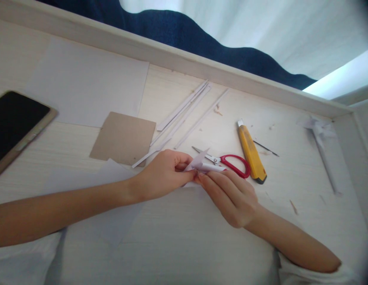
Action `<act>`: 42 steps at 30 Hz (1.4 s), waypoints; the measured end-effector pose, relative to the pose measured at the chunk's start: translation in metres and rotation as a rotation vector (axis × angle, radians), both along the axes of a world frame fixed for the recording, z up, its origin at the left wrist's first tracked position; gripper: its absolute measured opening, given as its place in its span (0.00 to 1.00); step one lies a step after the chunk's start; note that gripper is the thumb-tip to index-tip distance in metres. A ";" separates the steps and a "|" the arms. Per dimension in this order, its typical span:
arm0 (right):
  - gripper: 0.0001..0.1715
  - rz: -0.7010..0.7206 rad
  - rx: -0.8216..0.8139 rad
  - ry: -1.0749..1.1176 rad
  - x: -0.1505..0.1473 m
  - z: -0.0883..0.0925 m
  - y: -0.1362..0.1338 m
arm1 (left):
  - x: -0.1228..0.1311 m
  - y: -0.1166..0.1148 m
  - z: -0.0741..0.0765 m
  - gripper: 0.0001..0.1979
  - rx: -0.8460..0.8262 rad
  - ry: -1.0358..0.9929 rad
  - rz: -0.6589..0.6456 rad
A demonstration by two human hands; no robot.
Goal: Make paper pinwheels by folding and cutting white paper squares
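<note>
Between my two hands is a piece of white paper (198, 161), partly rolled into a tube with a pointed flap sticking up. My left hand (163, 174) pinches its left side between thumb and fingers. From the right, my right hand (231, 194) grips the rolled part, its fingertips meeting those of the left hand. Just beyond the paper lie scissors with red handles (235, 164), blades pointing left and slightly apart. A yellow utility knife (252, 152) rests beside the handles. The fingers hide part of the paper.
Thin paper strips (184, 111) lie beyond my hands. Left of them are a square of brown cardboard (124, 136), a white sheet (91, 83) and a phone (17, 126). A rolled paper piece (323, 158) lies at the right. A raised ledge (178, 51) borders the far side.
</note>
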State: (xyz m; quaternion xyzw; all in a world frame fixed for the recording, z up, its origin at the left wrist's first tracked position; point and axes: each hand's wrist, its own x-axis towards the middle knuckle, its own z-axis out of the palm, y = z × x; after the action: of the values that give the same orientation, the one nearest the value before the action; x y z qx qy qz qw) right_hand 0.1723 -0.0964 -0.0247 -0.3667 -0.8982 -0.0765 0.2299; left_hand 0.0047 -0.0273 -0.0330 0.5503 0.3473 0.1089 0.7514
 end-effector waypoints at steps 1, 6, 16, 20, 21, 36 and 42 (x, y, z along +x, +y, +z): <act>0.10 0.011 -0.031 0.015 0.000 0.001 0.000 | 0.000 0.000 0.000 0.11 -0.006 -0.005 0.002; 0.14 -0.008 -0.113 0.020 0.002 0.004 -0.003 | 0.000 0.001 -0.001 0.12 -0.053 -0.015 0.010; 0.16 -0.116 -0.112 -0.052 0.006 0.003 -0.010 | 0.001 0.001 0.001 0.12 -0.071 0.003 0.016; 0.14 -0.147 -0.113 -0.025 0.006 0.003 -0.010 | 0.000 0.001 0.002 0.11 -0.041 0.031 0.022; 0.13 -0.148 -0.107 -0.027 0.006 0.003 -0.010 | 0.000 0.001 0.002 0.11 -0.032 0.034 0.022; 0.10 -0.144 0.045 -0.078 -0.001 -0.001 -0.007 | 0.000 0.000 -0.001 0.12 0.008 0.007 -0.003; 0.11 -0.123 -0.008 -0.097 0.002 -0.002 -0.008 | 0.000 0.000 0.000 0.12 0.002 0.024 0.002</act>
State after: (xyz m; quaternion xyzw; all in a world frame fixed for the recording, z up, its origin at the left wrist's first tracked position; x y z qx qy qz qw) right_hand 0.1738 -0.1045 -0.0270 -0.4183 -0.8843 -0.1044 0.1795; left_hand 0.0048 -0.0278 -0.0333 0.5520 0.3571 0.1035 0.7464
